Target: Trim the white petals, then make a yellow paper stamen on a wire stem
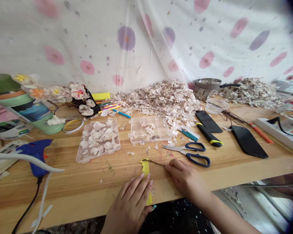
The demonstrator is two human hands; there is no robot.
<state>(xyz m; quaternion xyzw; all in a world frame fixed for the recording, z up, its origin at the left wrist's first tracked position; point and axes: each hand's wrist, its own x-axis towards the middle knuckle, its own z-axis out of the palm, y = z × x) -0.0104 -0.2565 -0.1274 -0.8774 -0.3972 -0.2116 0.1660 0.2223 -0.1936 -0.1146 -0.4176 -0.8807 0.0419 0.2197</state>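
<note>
My left hand (134, 201) lies flat near the table's front edge, fingers stretched over a yellow fringed strip (146, 166) and pressing it to the wood. The strip's frayed upper end shows beyond my fingertips. To the right, my right hand (187, 177) is closed in a pinch on a thin dark stem (156, 162). The stem's far tip touches the upper end of the strip. Scissors (191, 152) with dark blue handles lie just beyond my right hand, blades parted.
Two clear plastic boxes (79, 156) with pale petals stand behind my hands. A large petal heap (161, 97) lies at the back. A blue glue gun (35, 154) and white cable are left. A utility knife (208, 135), phone (249, 141) and power strip (278, 130) lie right.
</note>
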